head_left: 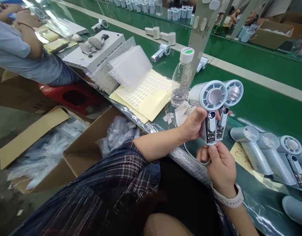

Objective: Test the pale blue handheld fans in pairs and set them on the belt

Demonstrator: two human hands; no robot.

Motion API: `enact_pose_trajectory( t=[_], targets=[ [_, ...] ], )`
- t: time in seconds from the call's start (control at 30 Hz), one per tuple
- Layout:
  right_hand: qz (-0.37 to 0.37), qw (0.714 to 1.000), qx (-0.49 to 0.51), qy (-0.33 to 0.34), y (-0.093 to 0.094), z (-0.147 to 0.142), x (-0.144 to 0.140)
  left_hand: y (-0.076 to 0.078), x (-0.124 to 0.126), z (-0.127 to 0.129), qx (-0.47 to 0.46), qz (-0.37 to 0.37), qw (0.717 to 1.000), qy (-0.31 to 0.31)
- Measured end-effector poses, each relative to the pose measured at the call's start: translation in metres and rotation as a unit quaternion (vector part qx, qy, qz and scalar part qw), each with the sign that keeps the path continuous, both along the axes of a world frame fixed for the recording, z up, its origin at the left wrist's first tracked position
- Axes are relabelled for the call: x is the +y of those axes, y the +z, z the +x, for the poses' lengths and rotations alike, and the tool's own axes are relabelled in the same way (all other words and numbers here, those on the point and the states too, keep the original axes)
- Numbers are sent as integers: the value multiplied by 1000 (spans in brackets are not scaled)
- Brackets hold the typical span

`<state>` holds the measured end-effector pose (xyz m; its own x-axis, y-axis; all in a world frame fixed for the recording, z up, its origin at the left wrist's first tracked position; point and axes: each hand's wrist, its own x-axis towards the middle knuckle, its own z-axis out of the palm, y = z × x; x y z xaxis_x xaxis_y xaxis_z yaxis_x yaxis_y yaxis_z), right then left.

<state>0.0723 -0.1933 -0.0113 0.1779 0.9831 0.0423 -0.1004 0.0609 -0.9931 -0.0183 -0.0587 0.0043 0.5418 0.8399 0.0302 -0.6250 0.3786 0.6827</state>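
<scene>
I'm seeing my left hand [194, 123] closing around two pale-blue plastic handheld fans [215, 108], side by side; my right hand [221, 167] is pinching their handle bases. Clear plastic bottle [181, 82] is standing just beyond the left fingers; yellow sticker sheets [146, 95] are lying further left.

The green bench [264, 108] bears yellow sticker sheets [146, 95], a water bottle [181, 80] and pale handheld fans [266, 150].

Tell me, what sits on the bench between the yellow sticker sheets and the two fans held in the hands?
In the head view, a clear plastic bottle with a white cap stands between the yellow sticker sheets and the two handheld fans, beside small white backing scraps.
</scene>
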Motion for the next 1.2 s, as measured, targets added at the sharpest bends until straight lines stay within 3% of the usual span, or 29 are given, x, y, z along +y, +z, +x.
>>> enact_pose_trajectory(
  t=[0.1, 0.23, 0.47, 0.6, 0.73, 0.83, 1.07, 1.2],
  targets=[
    [0, 994, -105, -23, -8, 9, -4, 2, -3, 0, -24, 27, 999, -7],
    [28, 989, -139, -47, -16, 13, -10, 2, -4, 1, -13, 32, 999, -19],
    [128, 969, -204, -58, 1, 7, -4, 11, 1, -6, -112, -15, 993, -38],
    [53, 983, -138, -109, -1, 3, -3, 15, 2, -10, -91, 2, 995, -46],
    [32, 998, -22, -58, -3, 7, -5, 14, 0, -10, -24, 44, 998, -25],
    [20, 999, -29, -27, 1, 13, -6, 12, -1, -9, 1, 58, 998, -20],
    [43, 991, 46, -114, 0, -7, 1, 0, -6, 1, 19, 100, 995, 6],
    [-2, 995, -29, -97, -5, 3, 1, -1, -5, -1, 23, 91, 995, -17]
  ],
)
